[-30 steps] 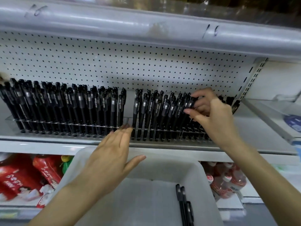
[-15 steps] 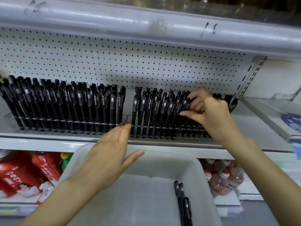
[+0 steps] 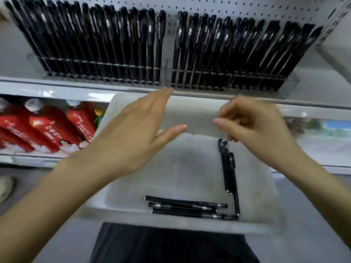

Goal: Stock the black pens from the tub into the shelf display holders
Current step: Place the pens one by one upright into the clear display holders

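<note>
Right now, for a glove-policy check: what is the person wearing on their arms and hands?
Nothing visible: the left hand and right hand are bare, no gloves, rings or watch; both forearms show no sleeves. Nails look short, unpainted.

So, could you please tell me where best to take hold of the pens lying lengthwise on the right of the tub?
Pinch the lengthwise pens at their thicker far ends, coming from above with the right hand, which hovers over them. They lie flat, side by side on the tub floor, and their near tips reach the crosswise pens.
</note>
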A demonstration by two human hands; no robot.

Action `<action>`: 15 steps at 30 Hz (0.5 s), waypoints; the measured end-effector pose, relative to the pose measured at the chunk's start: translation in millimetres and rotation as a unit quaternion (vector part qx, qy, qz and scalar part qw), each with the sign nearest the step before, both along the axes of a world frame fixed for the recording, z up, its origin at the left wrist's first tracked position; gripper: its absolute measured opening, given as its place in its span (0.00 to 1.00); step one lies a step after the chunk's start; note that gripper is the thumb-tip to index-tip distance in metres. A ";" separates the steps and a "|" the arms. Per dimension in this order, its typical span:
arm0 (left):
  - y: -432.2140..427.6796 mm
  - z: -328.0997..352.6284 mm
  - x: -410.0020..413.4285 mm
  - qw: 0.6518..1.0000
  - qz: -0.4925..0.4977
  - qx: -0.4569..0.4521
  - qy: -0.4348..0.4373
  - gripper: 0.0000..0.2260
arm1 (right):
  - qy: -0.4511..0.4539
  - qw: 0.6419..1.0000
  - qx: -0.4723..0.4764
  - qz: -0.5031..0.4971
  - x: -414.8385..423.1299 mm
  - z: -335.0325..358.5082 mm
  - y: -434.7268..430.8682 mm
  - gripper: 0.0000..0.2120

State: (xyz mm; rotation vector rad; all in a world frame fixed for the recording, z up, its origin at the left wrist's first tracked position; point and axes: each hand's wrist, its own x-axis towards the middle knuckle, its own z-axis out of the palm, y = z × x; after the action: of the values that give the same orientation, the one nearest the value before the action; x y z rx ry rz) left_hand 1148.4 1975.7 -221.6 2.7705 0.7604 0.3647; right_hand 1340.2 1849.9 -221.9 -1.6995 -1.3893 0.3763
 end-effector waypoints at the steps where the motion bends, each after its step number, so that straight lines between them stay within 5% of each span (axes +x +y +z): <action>1: -12.6 -3.8 -13.0 1.000 -0.007 -0.008 0.010 0.37 | 0.022 0.999 -0.045 0.022 -11.5 -12.5 -6.9 0.04; 9: -60.0 -36.5 -73.4 0.994 0.003 -0.098 0.054 0.29 | 0.019 0.930 -0.351 0.102 -37.3 -80.4 -29.9 0.10; 15: -68.2 -46.7 -76.6 0.992 0.013 -0.041 0.118 0.24 | 0.013 0.912 -0.398 0.101 -47.9 -90.3 -39.8 0.11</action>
State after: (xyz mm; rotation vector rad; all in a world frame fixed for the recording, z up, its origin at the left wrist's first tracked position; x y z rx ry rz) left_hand 1071.7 1907.6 -268.2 2.7576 0.8448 0.0068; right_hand 1292.3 1810.2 -312.3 -2.1629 -1.4983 1.2107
